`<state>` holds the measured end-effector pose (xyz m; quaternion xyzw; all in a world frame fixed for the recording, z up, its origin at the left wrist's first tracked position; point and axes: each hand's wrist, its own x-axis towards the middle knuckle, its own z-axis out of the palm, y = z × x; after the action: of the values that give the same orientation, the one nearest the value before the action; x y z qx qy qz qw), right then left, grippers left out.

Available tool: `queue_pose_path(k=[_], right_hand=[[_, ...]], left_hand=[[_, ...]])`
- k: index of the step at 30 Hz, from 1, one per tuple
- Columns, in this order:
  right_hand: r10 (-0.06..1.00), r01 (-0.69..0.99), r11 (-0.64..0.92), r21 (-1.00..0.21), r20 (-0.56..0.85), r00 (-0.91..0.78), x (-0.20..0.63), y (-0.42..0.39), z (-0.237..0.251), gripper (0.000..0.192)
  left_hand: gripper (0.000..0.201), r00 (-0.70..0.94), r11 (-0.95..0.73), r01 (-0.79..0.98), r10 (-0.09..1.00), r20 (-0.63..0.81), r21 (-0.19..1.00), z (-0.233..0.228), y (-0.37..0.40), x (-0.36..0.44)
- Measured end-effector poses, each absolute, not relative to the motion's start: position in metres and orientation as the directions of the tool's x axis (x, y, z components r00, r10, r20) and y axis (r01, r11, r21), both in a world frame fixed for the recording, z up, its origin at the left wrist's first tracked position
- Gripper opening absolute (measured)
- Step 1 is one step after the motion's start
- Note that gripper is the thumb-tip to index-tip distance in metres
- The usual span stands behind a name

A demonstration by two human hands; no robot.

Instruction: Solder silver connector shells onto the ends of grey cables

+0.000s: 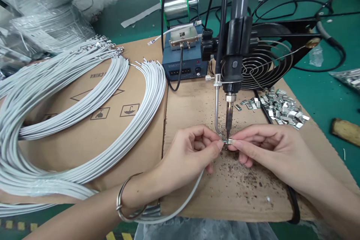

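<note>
Under the tip of an upright soldering iron, my two hands meet almost fingertip to fingertip. Pinched in my left hand is the end of a white cable, which curves down and left toward the board's front edge. Between thumb and fingers of my right hand sits a small metal connector, its shiny shell partly showing. The iron's tip is at the spot where cable and connector come together; whether it touches cannot be made out. A thin solder feed tube bends down beside the tip.
Big bundles of white cables lie on the cardboard at left. A pile of loose connectors is at right. Behind stand a blue control box, a solder spool and a black fan. Dark residue specks the cardboard.
</note>
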<state>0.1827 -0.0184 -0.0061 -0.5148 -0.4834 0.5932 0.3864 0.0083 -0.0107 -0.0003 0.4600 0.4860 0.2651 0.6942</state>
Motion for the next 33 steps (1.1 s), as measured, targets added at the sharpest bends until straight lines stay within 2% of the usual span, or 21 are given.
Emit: queue_pose_path(k=[26, 33], right_hand=[[0.94, 0.004, -0.296, -0.955, -0.292, -0.174, 0.184, -0.0188, -0.004, 0.005], [0.915, -0.024, -0.377, -0.926, -0.369, -0.163, 0.1818, -0.0172, -0.003, 0.006]], left_hand=[[0.01, 0.405, 0.446, 0.04, 0.81, -0.423, 0.894, 0.0005, -0.0116, 0.0087], [0.012, 0.399, 0.46, 0.085, 0.797, -0.453, 0.884, 0.0004, -0.0115, 0.0083]])
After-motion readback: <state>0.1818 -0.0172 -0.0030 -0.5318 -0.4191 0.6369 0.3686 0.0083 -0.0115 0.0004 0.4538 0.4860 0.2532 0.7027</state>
